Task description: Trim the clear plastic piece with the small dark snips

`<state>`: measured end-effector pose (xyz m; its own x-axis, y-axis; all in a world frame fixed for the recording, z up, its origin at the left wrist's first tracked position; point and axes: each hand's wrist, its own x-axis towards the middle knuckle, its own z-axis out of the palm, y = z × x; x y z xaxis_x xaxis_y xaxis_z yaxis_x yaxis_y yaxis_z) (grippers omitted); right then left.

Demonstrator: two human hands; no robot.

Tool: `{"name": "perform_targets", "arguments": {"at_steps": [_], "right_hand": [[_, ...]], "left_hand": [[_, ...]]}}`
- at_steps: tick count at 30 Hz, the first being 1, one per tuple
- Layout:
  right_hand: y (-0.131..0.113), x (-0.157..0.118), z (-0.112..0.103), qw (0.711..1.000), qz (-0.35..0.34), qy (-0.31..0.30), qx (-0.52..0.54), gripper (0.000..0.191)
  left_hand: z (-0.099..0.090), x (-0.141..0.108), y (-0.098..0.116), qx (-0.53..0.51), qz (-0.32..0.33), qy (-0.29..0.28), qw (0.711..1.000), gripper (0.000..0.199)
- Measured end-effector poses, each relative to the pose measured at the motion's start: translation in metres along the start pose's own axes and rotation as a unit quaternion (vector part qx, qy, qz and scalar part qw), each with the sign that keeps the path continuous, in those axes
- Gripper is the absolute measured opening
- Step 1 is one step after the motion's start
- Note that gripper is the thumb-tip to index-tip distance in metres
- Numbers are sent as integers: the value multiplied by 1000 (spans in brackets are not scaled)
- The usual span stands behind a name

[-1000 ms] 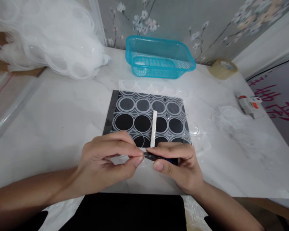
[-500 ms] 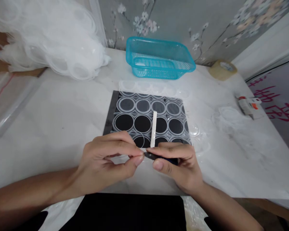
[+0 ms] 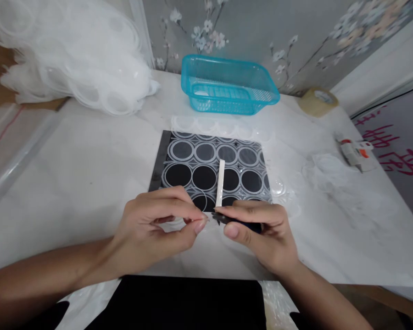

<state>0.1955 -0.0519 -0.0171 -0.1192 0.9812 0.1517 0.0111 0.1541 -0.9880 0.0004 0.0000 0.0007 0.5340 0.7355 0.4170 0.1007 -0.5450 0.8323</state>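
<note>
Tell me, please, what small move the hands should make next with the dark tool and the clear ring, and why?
Probably bring the dark tool in the right hand a touch left to the clear ring pinched in the left hand. The tool's tip sits just short of the left fingertips, above the black sheet, so a small closing move seems due.

Bare left hand [image 3: 154, 224] and bare right hand [image 3: 261, 231], forearms uncovered to the frame edge. No rings, watch or sleeves in view. Short, plain fingernails.
</note>
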Motion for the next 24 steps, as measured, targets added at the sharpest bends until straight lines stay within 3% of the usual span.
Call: {"name": "perform_targets", "arguments": {"at_steps": [24], "right_hand": [[0, 2, 4, 1000, -12, -12, 8, 24]], "left_hand": [[0, 1, 0, -3, 7, 8, 1000, 13]]}}
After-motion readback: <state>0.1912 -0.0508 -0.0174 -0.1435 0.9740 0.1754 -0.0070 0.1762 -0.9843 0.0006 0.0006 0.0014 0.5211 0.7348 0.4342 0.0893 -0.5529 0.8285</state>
